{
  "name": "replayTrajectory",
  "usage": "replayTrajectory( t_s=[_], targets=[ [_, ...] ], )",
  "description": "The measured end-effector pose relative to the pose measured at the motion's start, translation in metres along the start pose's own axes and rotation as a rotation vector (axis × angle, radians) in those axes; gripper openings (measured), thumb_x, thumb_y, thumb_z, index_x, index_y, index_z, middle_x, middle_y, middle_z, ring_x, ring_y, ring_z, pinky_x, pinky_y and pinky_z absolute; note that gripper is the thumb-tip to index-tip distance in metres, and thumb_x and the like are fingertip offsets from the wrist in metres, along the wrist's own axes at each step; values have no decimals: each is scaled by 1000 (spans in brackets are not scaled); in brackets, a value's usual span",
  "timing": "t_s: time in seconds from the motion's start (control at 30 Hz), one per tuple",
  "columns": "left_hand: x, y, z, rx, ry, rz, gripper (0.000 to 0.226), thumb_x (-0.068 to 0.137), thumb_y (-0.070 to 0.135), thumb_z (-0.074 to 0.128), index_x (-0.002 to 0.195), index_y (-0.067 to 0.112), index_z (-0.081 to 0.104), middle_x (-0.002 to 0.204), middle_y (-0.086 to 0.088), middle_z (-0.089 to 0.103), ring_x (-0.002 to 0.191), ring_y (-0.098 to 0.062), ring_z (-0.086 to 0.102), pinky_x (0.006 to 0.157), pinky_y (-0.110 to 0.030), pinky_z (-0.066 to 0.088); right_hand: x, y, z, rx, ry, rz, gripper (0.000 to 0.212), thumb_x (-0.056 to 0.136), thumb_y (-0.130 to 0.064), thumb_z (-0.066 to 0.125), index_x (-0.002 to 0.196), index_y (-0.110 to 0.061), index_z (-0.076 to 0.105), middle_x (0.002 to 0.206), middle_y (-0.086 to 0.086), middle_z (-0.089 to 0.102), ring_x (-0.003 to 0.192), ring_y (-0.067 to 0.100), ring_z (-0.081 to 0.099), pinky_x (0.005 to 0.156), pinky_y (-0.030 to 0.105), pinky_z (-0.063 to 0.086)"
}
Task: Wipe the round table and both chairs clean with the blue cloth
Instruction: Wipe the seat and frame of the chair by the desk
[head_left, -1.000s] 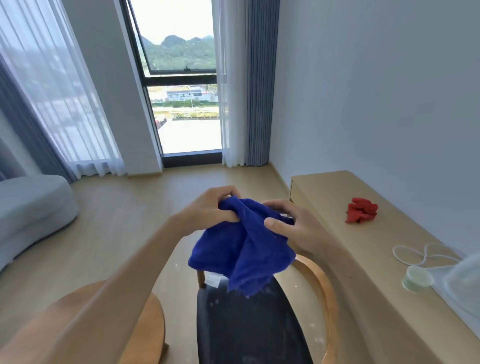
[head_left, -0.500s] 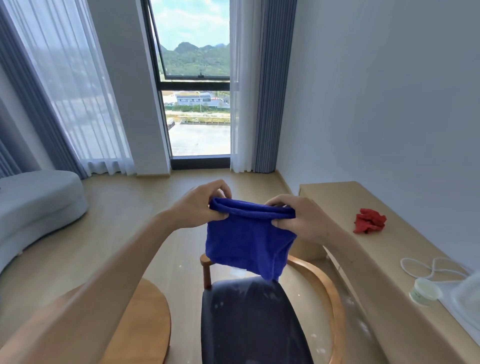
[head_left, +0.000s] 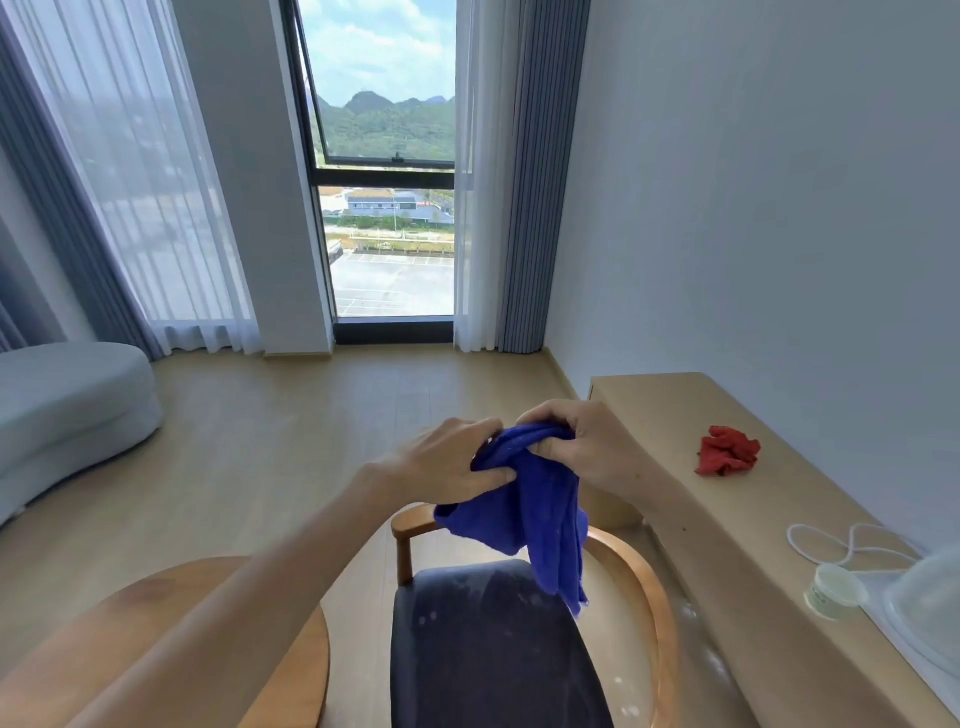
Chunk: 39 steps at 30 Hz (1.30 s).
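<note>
The person holds the blue cloth (head_left: 524, 499) in the air with both hands, in front of the chest. The left hand (head_left: 447, 462) pinches the bunched top of it between thumb and curled fingers, and the right hand (head_left: 587, 447) has its fingers curled over the same bunch from the other side, so the two grips almost touch each other. From the grip the cloth hangs down in loose folds, and its lowest corner comes just above the seat of the chair (head_left: 493, 649).

This chair stands directly below the grip. It has a dark padded seat with pale specks on it and a curved wooden armrest that goes around behind the hanging cloth. Below and to the left of the grip, partly hidden by the left forearm, is the edge of the round table (head_left: 306, 670), of brown wood.

To the right of the grip a long, light wooden counter (head_left: 675, 415) runs along the wall. On it lies a crumpled red cloth (head_left: 726, 451), well apart from the hands; nearer to the person are a white cord (head_left: 852, 543), a small pale jar (head_left: 835, 591) and something of clear plastic (head_left: 924, 603). Far beyond the grip is a tall window (head_left: 387, 171) with curtains, and far left a grey sofa (head_left: 67, 405).
</note>
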<state>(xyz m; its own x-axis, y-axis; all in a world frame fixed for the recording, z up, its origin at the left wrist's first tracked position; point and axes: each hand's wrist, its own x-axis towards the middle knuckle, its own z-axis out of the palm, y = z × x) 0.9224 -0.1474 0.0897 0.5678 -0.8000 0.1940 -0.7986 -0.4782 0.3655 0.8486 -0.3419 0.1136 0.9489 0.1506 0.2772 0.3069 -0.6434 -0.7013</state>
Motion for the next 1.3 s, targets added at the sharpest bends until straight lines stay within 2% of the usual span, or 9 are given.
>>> replayTrajectory(
  t_s=[0.13, 0.4, 0.53, 0.63, 0.73, 0.83, 1.07, 1.17, 1.3],
  targets=[
    [9, -1, -6, 74, 8, 3, 9, 95, 30, 50, 86, 27, 50, 71, 15, 54, 62, -7, 52, 58, -18, 37, -1, 3, -9, -132, -27, -9, 25, 92, -6, 57, 103, -26, 66, 91, -12, 65, 84, -2, 59, 70, 9, 45],
    [26, 6, -6, 108, 72, -196, 19, 96, 27, 45, 78, 31, 48, 67, 15, 51, 61, -8, 51, 54, -17, 31, -5, 11, -1, -321, 78, 20, 19, 98, -16, 50, 112, -17, 61, 95, -1, 65, 76, 3, 55, 64, 9, 43],
    [39, 18, 3, -195, 212, -540, 11, 92, 15, 47, 87, 22, 54, 75, 3, 55, 69, -12, 55, 51, -19, 41, -9, 4, 25, -239, 208, 78, 18, 97, -25, 50, 110, -16, 58, 92, 1, 66, 80, 15, 62, 66, 19, 48],
    [45, 25, -3, -473, 216, -732, 13, 90, 11, 48, 99, 17, 55, 87, -6, 61, 78, -21, 62, 64, -31, 57, -13, 2, 31, -35, 103, 80, 49, 84, -43, 67, 126, -26, 49, 107, -10, 60, 94, 6, 59, 76, 16, 48],
    [42, 31, -13, -852, 177, -823, 15, 88, 8, 50, 102, 11, 55, 92, -14, 68, 82, -26, 68, 75, -37, 60, -13, 8, 31, -93, 20, 64, 71, 73, -35, 78, 133, -26, 41, 116, -10, 54, 101, 8, 56, 82, 18, 48],
    [39, 34, -19, -1084, 90, -790, 22, 86, 3, 47, 107, 5, 55, 94, -21, 70, 81, -31, 72, 69, -36, 61, -10, 18, 29, -79, 171, 89, 47, 82, -12, 68, 125, -17, 49, 106, -3, 60, 88, 5, 56, 68, 7, 44],
    [29, 9, -6, -380, 97, -453, 39, 82, 10, 70, 114, 26, 53, 100, 4, 59, 90, -12, 57, 67, -18, 46, -14, 39, 6, 209, 270, 131, 38, 90, -2, 58, 106, -35, 54, 99, -17, 62, 91, -3, 59, 72, 8, 49],
    [22, -2, 6, -499, -37, -321, 50, 80, 15, 74, 120, 32, 48, 113, 13, 56, 103, -4, 54, 73, -12, 42, -16, 45, 2, 315, 268, 93, 42, 90, 1, 58, 107, -37, 56, 99, -16, 66, 93, -4, 60, 76, 10, 49],
    [22, -1, 18, -522, -79, -192, 34, 83, 21, 74, 108, 30, 53, 102, 10, 64, 92, -4, 62, 75, -15, 52, -22, 58, 2, 465, 262, 91, 37, 91, 5, 54, 112, -26, 60, 100, -10, 69, 96, 6, 63, 78, 17, 51]
  ],
)
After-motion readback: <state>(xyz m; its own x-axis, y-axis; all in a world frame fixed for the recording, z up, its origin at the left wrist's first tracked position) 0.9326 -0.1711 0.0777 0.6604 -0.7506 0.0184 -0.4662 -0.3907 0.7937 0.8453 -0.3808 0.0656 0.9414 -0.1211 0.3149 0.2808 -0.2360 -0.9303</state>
